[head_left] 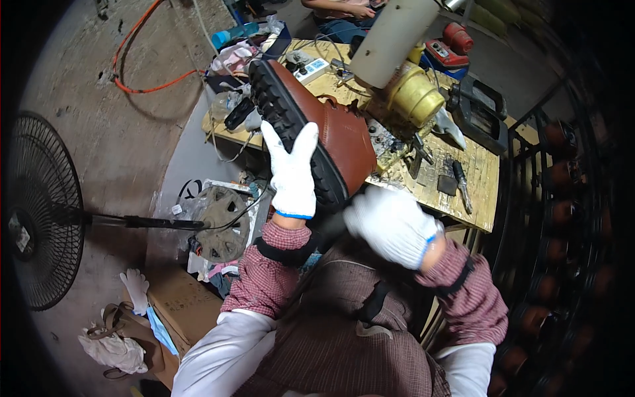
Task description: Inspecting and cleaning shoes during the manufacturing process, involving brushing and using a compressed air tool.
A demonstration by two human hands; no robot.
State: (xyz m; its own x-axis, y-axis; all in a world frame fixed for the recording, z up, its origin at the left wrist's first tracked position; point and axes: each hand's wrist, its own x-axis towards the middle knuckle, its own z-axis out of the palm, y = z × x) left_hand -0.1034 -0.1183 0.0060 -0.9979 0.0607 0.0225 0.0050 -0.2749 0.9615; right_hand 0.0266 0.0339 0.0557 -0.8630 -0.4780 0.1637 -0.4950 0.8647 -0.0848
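Note:
A brown leather boot [343, 142] with a thick black lugged sole [283, 109] is tilted in front of me, its toe pointing up and away to the left. My left hand [293, 169], in a white knit glove, grips it from the sole side, two fingers spread in a V over the tread; the thumb is hidden. Close to the boot's heel end is my right hand [391, 225], also white-gloved and smeared by motion. Its fingers cannot be made out, nor whether it touches the boot.
Beyond the boot, a machine with a pale column [391, 43] and yellow cylinder [418, 98] stands on the wooden table [481, 178]. A tool [462, 185] lies at its right. Left are a black fan [46, 212] and a cardboard box [182, 301]; right, a boot rack [539, 231]. Someone sits beyond.

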